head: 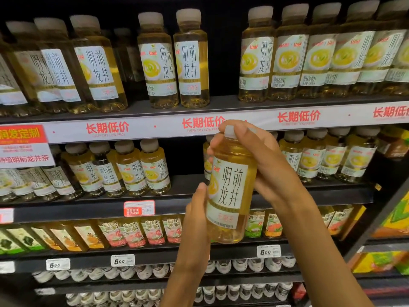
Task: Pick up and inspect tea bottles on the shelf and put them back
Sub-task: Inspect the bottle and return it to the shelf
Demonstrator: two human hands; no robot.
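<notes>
I hold a yellow tea bottle (230,187) with a white label in front of the shelf, its label facing me. My right hand (256,158) grips its white cap and shoulder from above and the right. My left hand (197,216) holds the lower left side, with the thumb on the label's edge. The bottle hangs in front of a gap in the second shelf (181,180). Rows of the same tea bottles (141,169) stand on that shelf and on the top shelf (190,60).
A white price strip with red characters (155,127) runs along the top shelf edge. Peach-label bottles (152,231) fill the third shelf, with small white-capped bottles (143,271) below. Colourful cartons (396,218) stack at the right. Price tags (122,260) sit on the rails.
</notes>
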